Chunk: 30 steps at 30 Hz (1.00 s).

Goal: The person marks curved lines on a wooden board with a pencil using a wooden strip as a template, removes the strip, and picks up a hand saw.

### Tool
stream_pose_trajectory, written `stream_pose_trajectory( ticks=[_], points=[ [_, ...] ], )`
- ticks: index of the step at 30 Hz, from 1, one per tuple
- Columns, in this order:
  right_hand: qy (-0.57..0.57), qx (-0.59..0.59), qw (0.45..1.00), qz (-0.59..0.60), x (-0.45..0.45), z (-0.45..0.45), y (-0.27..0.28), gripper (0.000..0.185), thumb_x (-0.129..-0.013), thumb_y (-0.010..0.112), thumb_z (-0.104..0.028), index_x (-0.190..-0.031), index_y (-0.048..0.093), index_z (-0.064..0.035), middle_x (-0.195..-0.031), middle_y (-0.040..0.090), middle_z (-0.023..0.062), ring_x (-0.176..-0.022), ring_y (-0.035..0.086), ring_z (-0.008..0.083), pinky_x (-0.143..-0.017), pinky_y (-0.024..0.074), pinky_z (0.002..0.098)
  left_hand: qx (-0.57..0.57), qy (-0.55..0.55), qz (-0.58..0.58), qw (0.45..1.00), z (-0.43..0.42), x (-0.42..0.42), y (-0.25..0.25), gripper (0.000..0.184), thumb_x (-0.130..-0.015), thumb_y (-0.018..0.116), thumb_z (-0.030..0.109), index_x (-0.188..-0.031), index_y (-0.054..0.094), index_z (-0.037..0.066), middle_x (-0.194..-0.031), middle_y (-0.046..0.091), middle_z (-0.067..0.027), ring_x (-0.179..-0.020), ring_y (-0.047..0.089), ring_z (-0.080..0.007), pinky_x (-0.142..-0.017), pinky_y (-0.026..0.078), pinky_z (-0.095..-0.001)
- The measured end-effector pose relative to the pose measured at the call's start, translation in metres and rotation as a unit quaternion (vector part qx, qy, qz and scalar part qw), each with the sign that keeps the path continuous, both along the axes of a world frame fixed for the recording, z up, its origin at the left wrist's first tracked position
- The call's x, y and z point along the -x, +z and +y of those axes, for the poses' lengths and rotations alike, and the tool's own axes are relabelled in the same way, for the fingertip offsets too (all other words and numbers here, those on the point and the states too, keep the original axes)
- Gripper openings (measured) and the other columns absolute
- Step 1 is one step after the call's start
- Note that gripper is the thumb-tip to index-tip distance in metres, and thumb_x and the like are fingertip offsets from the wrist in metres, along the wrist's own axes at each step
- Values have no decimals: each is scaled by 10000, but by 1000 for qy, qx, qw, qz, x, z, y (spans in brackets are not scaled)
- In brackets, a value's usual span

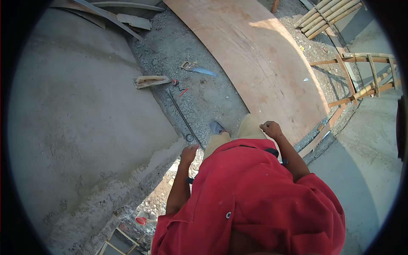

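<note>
My left hand (189,153) hangs beside my hip with its fingers curled in, and nothing shows in it. Nearest to it are a long dark metal bar (182,114) and a small dark ring-shaped coil (189,137) on the gravelly floor. My right hand (271,129) is held in a loose fist in front of my thigh, with no object visible in it. Below and beyond it lies a big plywood sheet (263,72). On the floor ahead are a handsaw (199,69), a red tape measure (175,82) and a red pencil-like stick (183,92).
At left, a concrete wall (85,93) bears a wooden float (149,81) on its edge. Boards (114,18) lean at upper left. Bamboo poles (329,17) and a wooden ladder-like frame (369,80) stand at right. A red-rimmed container (141,219) lies lower left.
</note>
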State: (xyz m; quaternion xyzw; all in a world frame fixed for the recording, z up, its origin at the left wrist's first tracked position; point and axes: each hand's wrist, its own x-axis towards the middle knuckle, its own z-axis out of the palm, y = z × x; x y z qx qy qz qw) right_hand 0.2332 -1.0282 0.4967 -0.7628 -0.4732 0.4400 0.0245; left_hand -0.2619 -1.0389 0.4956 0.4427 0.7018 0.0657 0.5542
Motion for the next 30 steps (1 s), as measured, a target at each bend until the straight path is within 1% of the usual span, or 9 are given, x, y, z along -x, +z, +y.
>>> stream_pose_trajectory(
  ticks=[4, 7, 9, 11, 16, 20, 23, 27, 30],
  points=[
    [145, 103, 982, -62, 60, 90, 75, 687, -825, 671, -680, -957, 782, -16, -938, 759, 201, -915, 729, 362, -820, 566, 462, 75, -163, 85, 980, 64, 8, 0, 891, -899, 493, 756, -974, 738, -98, -1031, 722, -310, -1041, 703, -402, -925, 510, -459],
    [217, 165, 959, -78, 89, 124, 74, 754, -800, 658, -743, -992, 788, -25, -1027, 753, 215, -1020, 716, 374, -881, 559, 472, 275, -245, 94, 925, 115, -22, 41, 973, -844, 490, 833, -982, 746, -95, -1088, 711, -320, -1085, 691, -411, -927, 511, -477],
    [245, 185, 948, -79, 102, 141, 67, 777, -790, 663, -751, -1034, 783, -23, -1096, 744, 216, -1087, 702, 369, -928, 549, 470, 217, -323, 119, 914, 116, -27, 37, 1041, -784, 468, 907, -965, 764, -75, -1055, 725, -301, -1006, 714, -415, -913, 523, -474],
    [258, 191, 945, -64, 113, 161, 53, 799, -781, 680, -742, -1099, 769, -14, -1170, 733, 211, -1151, 685, 361, -979, 534, 462, 169, -369, 68, 911, 96, 2, -34, 818, -857, 608, 738, -958, 777, -55, -985, 765, -199, -851, 739, -301, -828, 555, -413],
    [228, 165, 960, -7, 112, 261, 27, 582, -773, 783, -560, -1082, 780, -67, -1150, 742, 191, -1127, 697, 352, -968, 544, 460, 145, -185, -3, 972, 181, 9, -4, 658, -904, 659, 593, -961, 776, -51, -940, 766, -147, -793, 716, -232, -781, 557, -378],
    [193, 218, 957, 16, 95, 320, 41, 539, -770, 809, -495, -1092, 776, -64, -1149, 744, 180, -1124, 699, 344, -967, 545, 455, 188, -85, -57, 977, 255, -9, 38, 531, -941, 700, 477, -964, 775, -48, -904, 767, -106, -747, 698, -177, -742, 558, -350],
    [232, 193, 953, 24, 73, 342, 29, 506, -817, 742, -516, -1024, 788, -57, -1083, 747, 196, -1074, 703, 369, -939, 547, 460, 264, 11, -117, 957, 325, -41, 89, 281, -978, 706, 232, -954, 762, -42, -845, 736, -35, -730, 624, -89, -660, 533, -303],
    [288, 115, 941, 133, 67, 348, 12, 484, -843, 659, -489, -845, 761, -16, -881, 714, 234, -861, 705, 394, -804, 550, 475, 296, -29, -124, 947, 374, -35, 139, 278, -1009, 683, 220, -877, 731, -20, -765, 688, 8, -677, 569, -68, -630, 508, -292],
    [219, 121, 933, 258, 75, 369, 68, 389, -802, 679, -378, -712, 671, 1, -708, 645, 227, -672, 661, 375, -669, 511, 474, 313, -26, -150, 937, 412, -43, 203, 298, -1021, 672, 210, -816, 705, -3, -741, 662, 34, -663, 542, -52, -623, 491, -281]
  ],
)
